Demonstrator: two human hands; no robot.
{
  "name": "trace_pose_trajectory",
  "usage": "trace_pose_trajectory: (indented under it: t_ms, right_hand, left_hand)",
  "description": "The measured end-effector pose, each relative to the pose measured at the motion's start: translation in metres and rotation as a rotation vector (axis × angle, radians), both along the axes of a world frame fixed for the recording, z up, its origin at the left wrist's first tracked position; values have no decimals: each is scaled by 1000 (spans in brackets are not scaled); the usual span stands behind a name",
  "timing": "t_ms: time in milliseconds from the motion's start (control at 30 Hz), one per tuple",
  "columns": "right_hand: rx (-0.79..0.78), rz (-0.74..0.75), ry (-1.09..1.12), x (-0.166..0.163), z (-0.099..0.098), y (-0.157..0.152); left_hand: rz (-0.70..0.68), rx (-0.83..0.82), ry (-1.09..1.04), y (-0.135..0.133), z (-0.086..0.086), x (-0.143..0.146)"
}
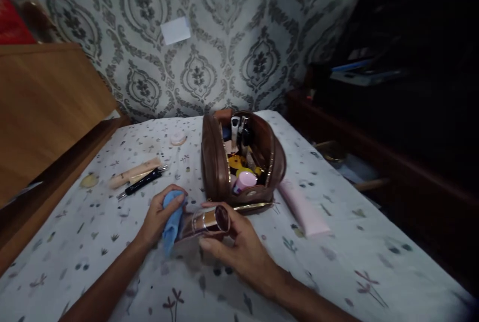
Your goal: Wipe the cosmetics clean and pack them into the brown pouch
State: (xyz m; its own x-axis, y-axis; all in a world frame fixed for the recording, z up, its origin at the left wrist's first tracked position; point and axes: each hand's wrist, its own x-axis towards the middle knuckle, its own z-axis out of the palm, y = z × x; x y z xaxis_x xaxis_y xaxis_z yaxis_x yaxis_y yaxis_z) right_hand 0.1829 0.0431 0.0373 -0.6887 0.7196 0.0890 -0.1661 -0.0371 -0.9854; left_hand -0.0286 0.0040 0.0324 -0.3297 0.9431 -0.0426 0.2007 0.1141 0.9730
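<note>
My right hand (239,247) is closed around a dark brown cylindrical cosmetic container (204,222) with a shiny gold band, tilted on its side above the sheet. A crumpled blue cloth (172,222) is gripped in my left hand (159,214) and pressed against the container's left end, hiding that end. Just beyond my hands stands an unzipped brown makeup bag (216,162). Inside the bag are a pink-lidded jar (246,180), yellow items (235,163) and several dark and white tubes and bottles. Motion blurs the container's exact kind.
On the left of the patterned sheet lie a black pen-like stick (144,183), beige tubes (136,172) and a round compact (178,139). A pale pink tube (305,207) rests right of the bag. A wooden panel (48,112) borders the left; dark furniture (392,147) borders the right.
</note>
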Motion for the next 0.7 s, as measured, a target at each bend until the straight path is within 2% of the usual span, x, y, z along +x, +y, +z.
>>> trace_pose_trajectory:
  t_ms: [167,533,700]
  right_hand:
    - [80,-88,-1,8,4,-2]
    - [51,-214,-4,46,11,-10]
    - [183,-247,-7,55,6,-22]
  left_hand:
    - [46,28,-28,2,8,0]
    - [11,143,98,16,36,24]
    - [0,168,165,21,43,27]
